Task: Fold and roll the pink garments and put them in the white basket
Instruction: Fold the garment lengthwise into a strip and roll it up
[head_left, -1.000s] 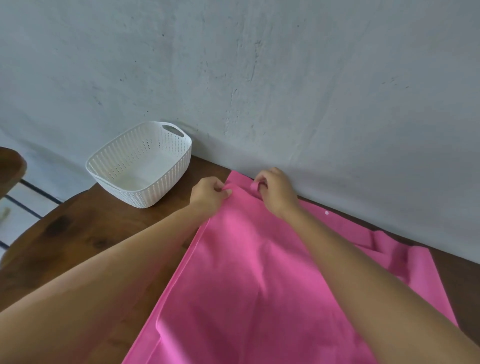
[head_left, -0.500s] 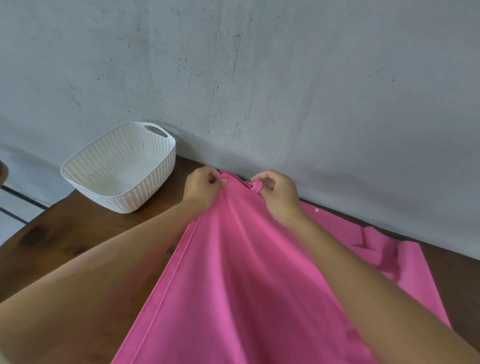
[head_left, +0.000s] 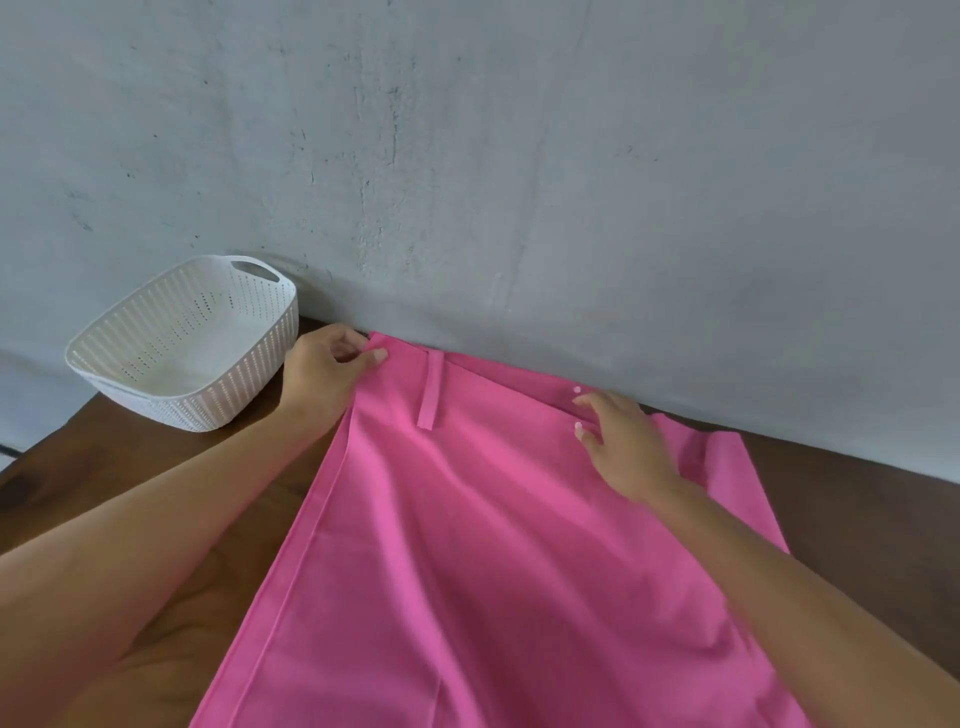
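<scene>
Faces a grey wall (head_left: 519, 156) across a brown table (head_left: 156, 467). Has the pink garment (head_left: 493, 545) flat there, long axis running from near edge to wall, waistband end pointing at the wall. Has the white basket (head_left: 228, 400) upright just left of that end. Pinches its far left corner with the left hand (head_left: 324, 374), thumb on top. Rests the right hand (head_left: 623, 447), fingers spread, on the waistband, right of a belt loop (head_left: 431, 389).

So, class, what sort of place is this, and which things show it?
Probably a room at home: a dark brown wooden table against a bare grey plastered wall, a white perforated plastic basket on it, and a pink fabric garment spread for folding.
</scene>
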